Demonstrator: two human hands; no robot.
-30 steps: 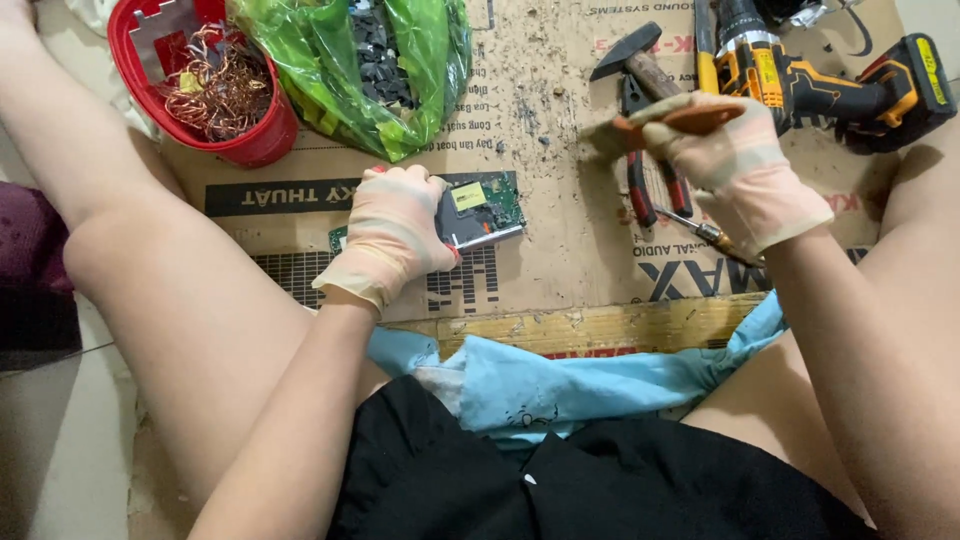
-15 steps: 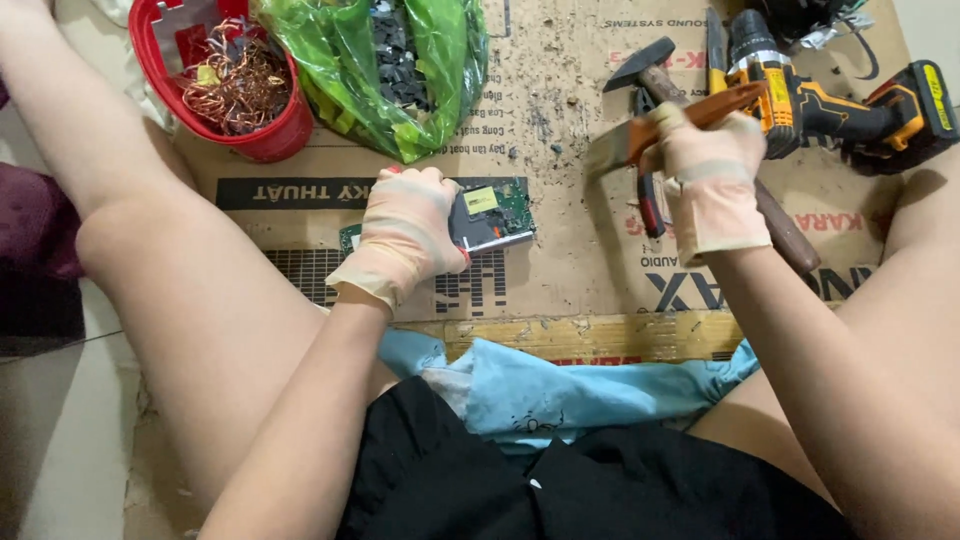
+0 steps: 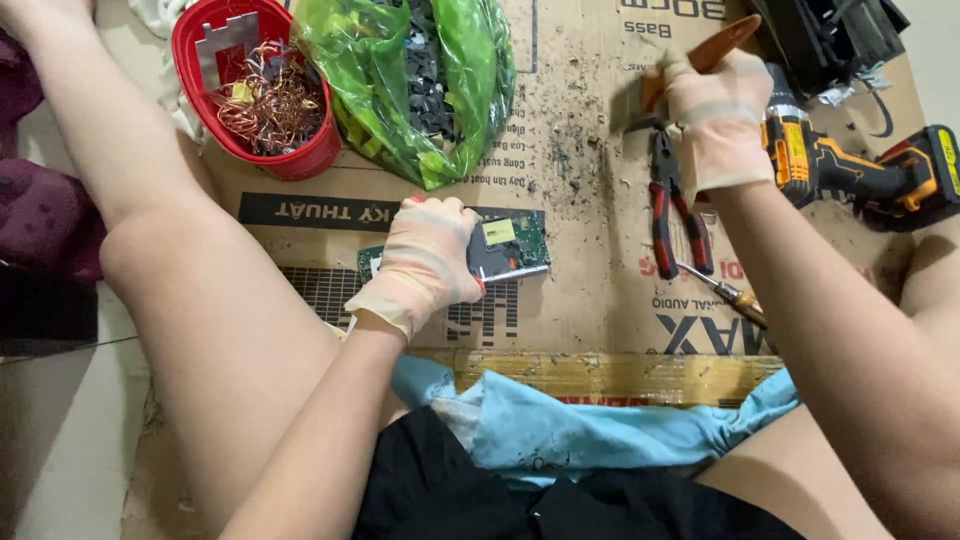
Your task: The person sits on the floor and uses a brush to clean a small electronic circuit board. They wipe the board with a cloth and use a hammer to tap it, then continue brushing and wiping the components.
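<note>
My left hand (image 3: 428,262), in a pale glove, presses down on a green circuit board (image 3: 510,245) that lies flat on the cardboard sheet (image 3: 590,300). Farther back and to the right, my gloved right hand (image 3: 715,115) grips an orange-handled hammer (image 3: 725,42). The handle sticks out above the fist and the dark head points down to the left, just over the cardboard. Red-handled pliers (image 3: 672,215) lie directly below that hand.
A red basket (image 3: 300,160) with copper wire stands at the back left, a green bag (image 3: 420,90) of dark parts beside it. A yellow and black drill (image 3: 865,175) lies at the right, a screwdriver (image 3: 725,292) near the pliers. Blue cloth (image 3: 600,435) covers my lap.
My right hand has carried the hammer away from me, past the pliers, and tilted the handle upward. The left hand has stayed on the circuit board.
</note>
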